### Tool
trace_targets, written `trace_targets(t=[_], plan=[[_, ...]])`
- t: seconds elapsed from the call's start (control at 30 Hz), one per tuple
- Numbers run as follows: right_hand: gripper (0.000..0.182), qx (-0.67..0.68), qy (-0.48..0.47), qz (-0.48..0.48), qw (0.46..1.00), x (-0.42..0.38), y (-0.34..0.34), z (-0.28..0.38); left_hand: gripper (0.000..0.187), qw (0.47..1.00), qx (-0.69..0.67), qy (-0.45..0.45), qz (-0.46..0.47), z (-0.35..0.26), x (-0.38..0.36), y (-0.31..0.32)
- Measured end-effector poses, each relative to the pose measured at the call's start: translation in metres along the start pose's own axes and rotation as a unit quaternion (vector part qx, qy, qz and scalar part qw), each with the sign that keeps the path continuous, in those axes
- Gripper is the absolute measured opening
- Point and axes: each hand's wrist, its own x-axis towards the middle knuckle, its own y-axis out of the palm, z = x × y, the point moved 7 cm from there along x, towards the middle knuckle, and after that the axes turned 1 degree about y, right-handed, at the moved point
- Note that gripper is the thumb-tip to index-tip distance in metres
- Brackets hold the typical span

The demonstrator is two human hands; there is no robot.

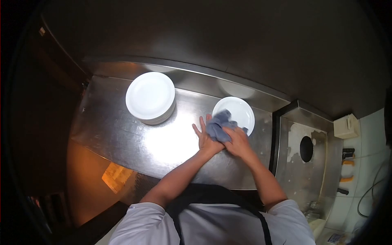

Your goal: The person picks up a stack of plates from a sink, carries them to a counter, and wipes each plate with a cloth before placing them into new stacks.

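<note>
My right hand (239,143) is closed on a bunched blue-grey cloth (220,125). The cloth covers the lower left of a round white plate (241,111) and overlaps part of my left hand (207,141). My left hand is beside the plate with several fingers spread apart; the cloth hides the rest of it. Whether this hand also touches the plate's rim is hidden. A stack of white plates (150,97) stands farther left on the steel counter (110,118).
A raised steel lip (183,67) runs along the counter's back. To the right is a steel sink (296,132) with a dark round opening. Knives with black and yellow handles (347,163) hang by a white box (346,125) on the tiled wall. An orange-lit board (116,176) is low at left.
</note>
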Motion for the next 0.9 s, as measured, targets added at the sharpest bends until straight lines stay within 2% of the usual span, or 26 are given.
trace_targets(t=[0.03,0.1,0.13,0.23,0.33,0.43,0.53,0.63,0.67,0.73,0.77,0.83,0.9], plan=[[0.05,0.002,-0.004,0.015,1.0,-0.01,-0.008,-0.009,0.132,0.997,-0.057,-0.034,0.048,0.001,0.004,-0.008],[0.05,-0.102,0.028,0.006,0.994,-0.018,-0.034,-0.031,0.143,0.97,-0.169,-0.101,0.143,0.002,0.01,-0.021],[0.05,-0.154,0.043,0.001,0.987,-0.021,-0.042,-0.04,0.155,0.964,-0.161,-0.111,0.181,-0.001,0.016,-0.032],[0.05,-0.27,0.087,-0.071,0.956,0.006,-0.054,-0.067,0.156,0.968,-0.161,-0.095,0.17,-0.003,0.016,-0.03],[0.049,-0.237,0.113,-0.081,0.961,0.051,-0.039,-0.059,0.158,0.971,-0.148,-0.09,0.163,-0.003,0.014,-0.027],[0.047,-0.174,0.053,-0.1,0.978,0.077,-0.007,-0.026,0.15,0.973,-0.168,-0.083,0.138,-0.002,0.012,-0.026],[0.048,-0.1,0.052,-0.025,0.993,0.067,0.009,0.002,0.136,0.958,-0.105,-0.092,0.25,0.0,0.01,-0.01],[0.049,-0.043,0.026,-0.001,0.999,0.028,0.009,0.019,0.125,0.992,-0.089,-0.006,0.087,0.002,-0.001,0.012],[0.05,-0.025,0.044,0.034,0.998,0.018,0.004,0.021,0.13,1.0,0.009,0.017,-0.005,-0.001,-0.003,0.004],[0.051,0.015,0.079,0.106,0.991,-0.001,-0.017,0.017,0.135,0.993,-0.08,-0.038,0.083,0.004,0.001,-0.003],[0.051,-0.039,0.071,0.084,0.993,-0.006,-0.027,0.004,0.137,0.982,-0.125,-0.065,0.127,0.004,0.002,-0.009],[0.052,-0.15,0.056,0.043,0.986,-0.01,-0.037,-0.028,0.149,0.977,-0.148,-0.087,0.128,-0.002,0.009,-0.026],[0.054,-0.227,0.076,-0.056,0.969,0.012,-0.039,-0.056,0.157,0.971,-0.169,-0.093,0.144,-0.005,0.012,-0.037]])
